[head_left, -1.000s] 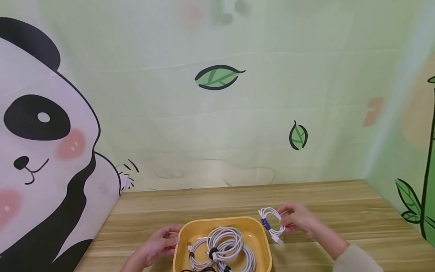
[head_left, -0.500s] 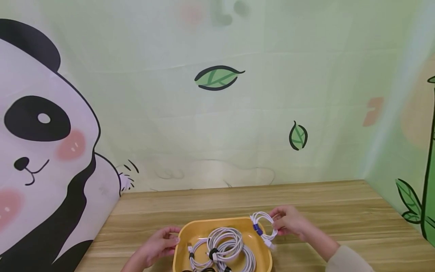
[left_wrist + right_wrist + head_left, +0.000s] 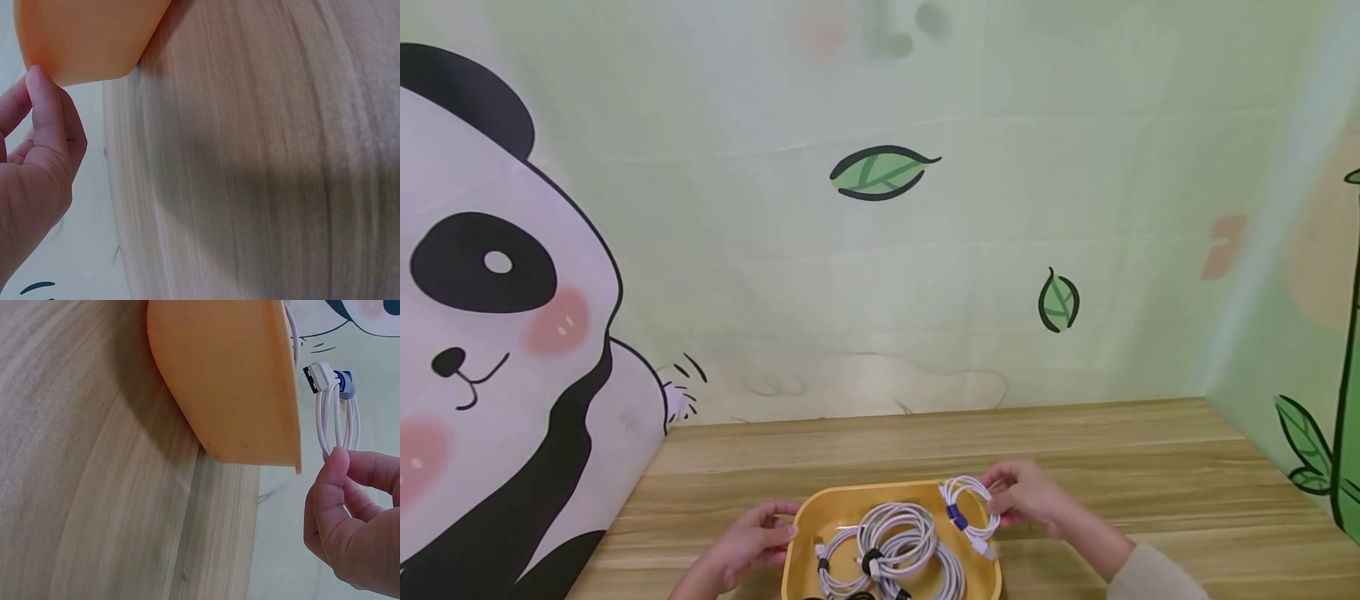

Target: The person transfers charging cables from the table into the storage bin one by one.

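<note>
A coiled white USB cable (image 3: 967, 512) with a dark blue strap is pinched between the thumb and fingers of my right hand (image 3: 1028, 498). The coil hangs over the far right corner of a yellow tray (image 3: 831, 503). In the right wrist view, its plug (image 3: 319, 377) points up above the tray's rim. My left hand (image 3: 751, 542) holds the tray's left rim, its thumb against the outer wall in the left wrist view. Inside the tray lie several coiled grey-white cables (image 3: 897, 537) with black straps, and part of a black cable (image 3: 857, 596). The tray's near end is out of frame.
The tray stands on a wood-grain table (image 3: 760, 454). Behind the table hangs a pale green backdrop (image 3: 760, 275) with a printed panda on its left and leaves.
My right hand has moved left and slightly down, bringing the blue-strapped cable from beside the tray to over its right corner. My left hand and the tray have stayed put.
</note>
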The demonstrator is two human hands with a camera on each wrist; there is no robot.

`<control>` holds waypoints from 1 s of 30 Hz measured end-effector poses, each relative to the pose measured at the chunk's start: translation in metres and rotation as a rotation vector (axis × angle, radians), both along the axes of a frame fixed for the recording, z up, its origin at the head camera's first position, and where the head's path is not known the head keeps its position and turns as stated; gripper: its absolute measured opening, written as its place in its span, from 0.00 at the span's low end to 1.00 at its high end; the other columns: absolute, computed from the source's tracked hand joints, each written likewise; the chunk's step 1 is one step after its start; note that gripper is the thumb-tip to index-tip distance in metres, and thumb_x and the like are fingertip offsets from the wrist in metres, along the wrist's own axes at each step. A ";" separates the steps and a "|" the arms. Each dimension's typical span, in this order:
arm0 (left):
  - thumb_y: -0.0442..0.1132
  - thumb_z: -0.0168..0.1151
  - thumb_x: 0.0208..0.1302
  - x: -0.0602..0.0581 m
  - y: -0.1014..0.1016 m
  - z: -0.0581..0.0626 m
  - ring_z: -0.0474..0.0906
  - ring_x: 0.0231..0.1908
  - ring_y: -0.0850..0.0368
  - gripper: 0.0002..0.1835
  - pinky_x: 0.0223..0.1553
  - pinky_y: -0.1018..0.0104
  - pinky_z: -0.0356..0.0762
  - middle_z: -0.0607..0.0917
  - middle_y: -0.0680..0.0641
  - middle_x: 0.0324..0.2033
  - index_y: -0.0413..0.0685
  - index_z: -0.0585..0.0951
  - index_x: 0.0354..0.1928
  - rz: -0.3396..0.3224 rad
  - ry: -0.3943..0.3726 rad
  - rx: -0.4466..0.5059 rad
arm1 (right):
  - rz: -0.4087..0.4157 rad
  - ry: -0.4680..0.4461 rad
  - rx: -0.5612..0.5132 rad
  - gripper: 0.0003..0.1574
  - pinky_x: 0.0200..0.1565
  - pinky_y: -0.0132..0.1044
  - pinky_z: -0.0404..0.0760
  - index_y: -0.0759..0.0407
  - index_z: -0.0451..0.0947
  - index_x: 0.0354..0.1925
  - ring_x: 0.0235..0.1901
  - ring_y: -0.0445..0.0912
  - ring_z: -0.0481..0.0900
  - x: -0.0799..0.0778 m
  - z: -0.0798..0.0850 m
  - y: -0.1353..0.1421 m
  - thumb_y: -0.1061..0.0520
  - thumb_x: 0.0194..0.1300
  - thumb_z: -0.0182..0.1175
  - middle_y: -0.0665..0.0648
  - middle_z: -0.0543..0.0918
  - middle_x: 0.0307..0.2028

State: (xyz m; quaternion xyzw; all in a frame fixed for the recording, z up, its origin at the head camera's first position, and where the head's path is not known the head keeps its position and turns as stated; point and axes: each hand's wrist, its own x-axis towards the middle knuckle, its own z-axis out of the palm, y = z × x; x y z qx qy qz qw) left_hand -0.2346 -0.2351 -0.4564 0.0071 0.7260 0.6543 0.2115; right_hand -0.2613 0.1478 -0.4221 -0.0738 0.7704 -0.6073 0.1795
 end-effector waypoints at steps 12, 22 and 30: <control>0.34 0.55 0.59 0.001 0.001 0.001 0.74 0.30 0.62 0.22 0.30 0.73 0.76 0.75 0.50 0.32 0.33 0.64 0.53 0.004 -0.008 0.006 | 0.010 0.006 0.006 0.21 0.22 0.29 0.75 0.74 0.69 0.43 0.18 0.41 0.72 0.000 -0.006 -0.010 0.74 0.46 0.55 0.61 0.76 0.29; 0.34 0.54 0.59 0.000 0.000 -0.001 0.74 0.29 0.63 0.23 0.29 0.74 0.76 0.75 0.50 0.32 0.31 0.62 0.54 -0.003 0.006 0.014 | 0.018 0.055 0.051 0.18 0.20 0.28 0.74 0.73 0.70 0.40 0.17 0.41 0.70 0.004 -0.005 -0.018 0.75 0.45 0.54 0.55 0.72 0.25; 0.33 0.52 0.60 -0.002 -0.001 -0.005 0.74 0.29 0.63 0.23 0.29 0.73 0.76 0.75 0.50 0.31 0.30 0.61 0.55 -0.011 0.017 0.025 | -0.007 0.080 0.105 0.18 0.17 0.27 0.71 0.72 0.71 0.37 0.15 0.40 0.67 0.005 -0.003 -0.023 0.77 0.42 0.53 0.54 0.70 0.23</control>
